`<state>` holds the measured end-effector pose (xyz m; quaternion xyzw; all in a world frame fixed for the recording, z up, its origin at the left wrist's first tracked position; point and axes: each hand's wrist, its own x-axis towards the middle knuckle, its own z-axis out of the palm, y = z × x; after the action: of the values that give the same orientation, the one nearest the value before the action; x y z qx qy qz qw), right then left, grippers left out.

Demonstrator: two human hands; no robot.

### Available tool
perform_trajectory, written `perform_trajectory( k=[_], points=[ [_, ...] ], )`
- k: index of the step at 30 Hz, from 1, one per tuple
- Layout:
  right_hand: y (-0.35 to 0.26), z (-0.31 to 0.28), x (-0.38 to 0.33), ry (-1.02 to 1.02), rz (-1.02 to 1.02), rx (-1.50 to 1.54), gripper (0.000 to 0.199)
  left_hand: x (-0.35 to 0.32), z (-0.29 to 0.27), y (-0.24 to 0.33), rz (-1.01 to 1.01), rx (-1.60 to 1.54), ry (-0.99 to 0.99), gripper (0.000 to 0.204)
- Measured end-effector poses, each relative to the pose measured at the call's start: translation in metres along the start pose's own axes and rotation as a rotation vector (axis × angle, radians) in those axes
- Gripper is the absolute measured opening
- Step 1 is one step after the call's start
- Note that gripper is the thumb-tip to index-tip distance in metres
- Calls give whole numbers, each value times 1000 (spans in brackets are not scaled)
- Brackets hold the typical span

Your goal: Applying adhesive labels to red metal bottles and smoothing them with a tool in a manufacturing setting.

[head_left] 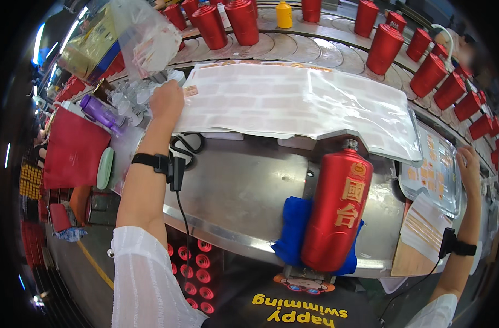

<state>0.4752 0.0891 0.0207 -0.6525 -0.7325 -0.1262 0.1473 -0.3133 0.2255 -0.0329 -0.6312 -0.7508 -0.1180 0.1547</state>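
A red bottle with gold lettering lies in front of me, its neck in a dark notched holder and its body on a blue cloth. My left hand is closed at the left edge of a white label sheet under clear plastic. A small orange-and-white label shows beside its fingers, but what they hold is hidden. Over on the right, my right hand has its fingers drawn together beside a clear tray of gold labels. Whatever it pinches is too small to make out.
Red bottles and a yellow bottle stand on a curved conveyor behind the sheet. Clear stoppers, a purple bottle and a red cloth are at left. Gold strips lie at right.
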Motion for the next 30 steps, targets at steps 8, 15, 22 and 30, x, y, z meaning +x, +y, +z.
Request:
perform_trajectory(
  k=[8, 15, 22, 30],
  points=[
    [-174, -70, 31, -5, -167, 476, 27, -52, -119, 150, 466, -997, 62, 15],
    [-239, -81, -16, -287, 95, 1341, 42, -146, -215, 305, 695, -1855, -367, 10],
    [-201, -87, -43, -74, 98, 1507, 26, -174, -213, 346, 758, -1584, -302, 16],
    [-173, -91, -61, -198, 173, 1279, 44, -177, -208, 373, 736, -1529, -322, 17]
  ],
)
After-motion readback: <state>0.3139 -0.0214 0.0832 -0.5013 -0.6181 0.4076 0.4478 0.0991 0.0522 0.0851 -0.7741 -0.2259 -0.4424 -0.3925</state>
